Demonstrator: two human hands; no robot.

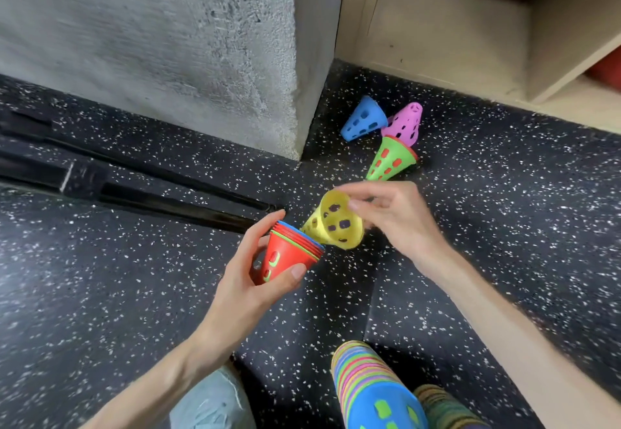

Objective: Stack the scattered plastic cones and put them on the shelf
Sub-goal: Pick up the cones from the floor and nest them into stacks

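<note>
Left hand (pixel 255 281) grips a red stack (pixel 285 257); right hand (pixel 389 217) pinches a yellow cone (pixel 336 223) at the stack's rim. Open floor (pixel 504 210) right; wall (pixel 168 42) far left.

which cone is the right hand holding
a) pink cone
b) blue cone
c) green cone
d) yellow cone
d: the right hand pinches the rim of the yellow cone above the floor, next to the small red-topped stack held in the left hand, while the blue cone, pink cone and green cone lie on the floor near the shelf.
</note>
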